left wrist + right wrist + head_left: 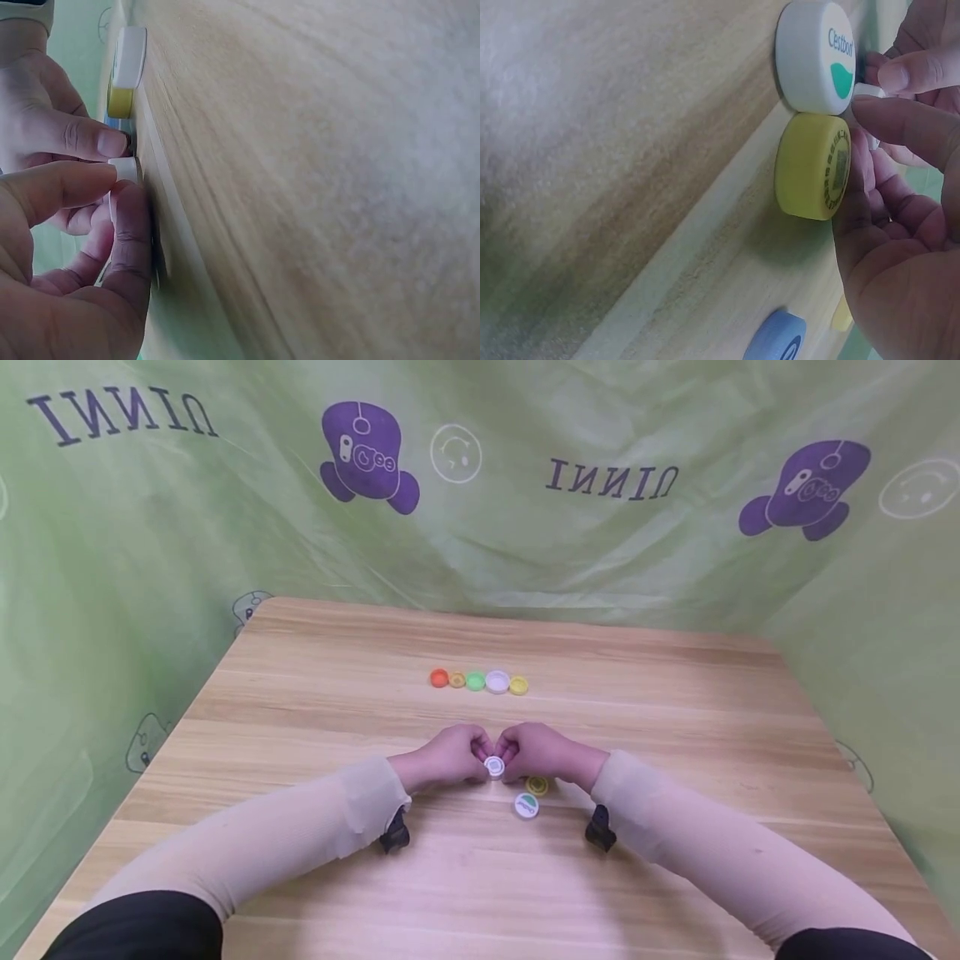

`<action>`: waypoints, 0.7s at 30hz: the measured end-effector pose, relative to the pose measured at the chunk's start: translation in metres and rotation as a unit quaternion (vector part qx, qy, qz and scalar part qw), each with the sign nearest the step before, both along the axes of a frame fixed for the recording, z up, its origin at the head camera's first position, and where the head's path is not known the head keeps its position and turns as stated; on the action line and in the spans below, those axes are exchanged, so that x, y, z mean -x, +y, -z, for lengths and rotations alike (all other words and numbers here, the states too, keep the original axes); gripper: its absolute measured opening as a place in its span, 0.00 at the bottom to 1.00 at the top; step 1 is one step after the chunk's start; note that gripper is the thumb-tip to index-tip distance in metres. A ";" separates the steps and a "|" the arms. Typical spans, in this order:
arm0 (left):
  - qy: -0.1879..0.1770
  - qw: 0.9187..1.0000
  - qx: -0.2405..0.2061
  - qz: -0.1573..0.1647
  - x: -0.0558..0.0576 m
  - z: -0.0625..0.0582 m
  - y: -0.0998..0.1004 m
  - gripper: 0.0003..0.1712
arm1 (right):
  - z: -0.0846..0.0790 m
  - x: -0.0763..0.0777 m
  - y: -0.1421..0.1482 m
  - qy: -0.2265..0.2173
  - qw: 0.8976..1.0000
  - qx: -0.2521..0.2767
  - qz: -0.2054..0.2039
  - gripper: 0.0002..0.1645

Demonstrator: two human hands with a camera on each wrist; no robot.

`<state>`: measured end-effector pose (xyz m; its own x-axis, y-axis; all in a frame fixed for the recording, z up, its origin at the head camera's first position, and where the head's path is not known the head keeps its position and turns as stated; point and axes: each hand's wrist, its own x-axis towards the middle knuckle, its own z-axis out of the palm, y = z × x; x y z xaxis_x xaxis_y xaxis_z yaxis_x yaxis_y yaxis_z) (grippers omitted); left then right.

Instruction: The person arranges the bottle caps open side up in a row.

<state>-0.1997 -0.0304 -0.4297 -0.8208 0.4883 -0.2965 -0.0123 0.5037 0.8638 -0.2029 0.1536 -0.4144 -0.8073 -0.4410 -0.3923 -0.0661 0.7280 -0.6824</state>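
Between both hands, just above the table, is a small white bottle cap. My left hand pinches it from the left between thumb and a curled finger; the white cap shows at those fingertips in the left wrist view. From the other side my right hand grips the same cap with thumb and finger, partly hiding it in the right wrist view. Beside the right hand lie a yellow cap and a larger white cap with green and blue print, touching each other.
Farther back on the wooden table stands a row of caps: orange-red, amber, green, pale lilac and yellow. A green printed curtain hangs behind the table and at its sides.
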 end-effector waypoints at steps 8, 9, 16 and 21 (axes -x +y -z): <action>-0.042 0.996 -0.074 -0.008 0.010 0.008 -0.010 0.12 | 0.000 0.003 0.006 -0.005 0.999 0.038 0.002 0.13; -0.043 0.996 -0.079 -0.015 0.011 0.008 -0.010 0.11 | 0.000 0.004 0.007 -0.006 0.999 0.048 0.007 0.14; -0.032 0.994 -0.083 -0.070 0.014 0.006 -0.006 0.09 | 0.002 0.010 0.013 -0.023 0.990 0.119 0.076 0.15; -0.025 0.987 -0.110 -0.114 0.017 0.011 -0.002 0.08 | 0.005 0.010 0.012 -0.021 0.986 0.124 0.109 0.14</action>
<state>-0.2168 -0.0321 -0.4403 -0.9035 0.3501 -0.2473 -0.1497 0.2827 0.9474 -0.2130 0.1655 -0.4190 -0.8791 -0.3451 -0.3288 0.1049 0.5328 -0.8397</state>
